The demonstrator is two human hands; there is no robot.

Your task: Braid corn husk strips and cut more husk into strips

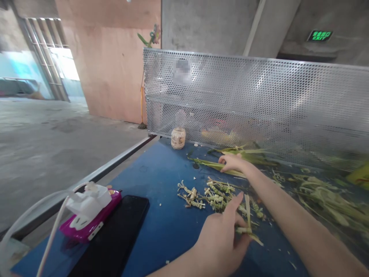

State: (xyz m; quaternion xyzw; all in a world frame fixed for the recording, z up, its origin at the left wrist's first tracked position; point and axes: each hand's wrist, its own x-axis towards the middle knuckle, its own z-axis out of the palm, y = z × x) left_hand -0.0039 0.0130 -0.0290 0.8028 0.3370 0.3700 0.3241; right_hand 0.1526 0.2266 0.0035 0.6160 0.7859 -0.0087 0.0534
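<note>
My left hand [220,238], at the lower middle, pinches a folded leaf strip [248,221]; one end sticks up and another points to the lower right. Farther back, my right hand [233,163] curls its fingers round a long green-yellow leaf [207,163] on the blue tabletop [161,173]. More long leaves [250,156] lie just behind that hand. Between the two hands is a heap of small knotted leaf figures [216,194], partly covered by my left hand. Several similar pale figures [191,196] lie at its left edge.
A black phone [115,234] lies beside a magenta power strip [89,227] with white chargers [89,200] and cables. A wrapped jar [178,138] stands at the back near a perforated metal panel [245,92]. Loose leaf strips [331,196] spread at the right.
</note>
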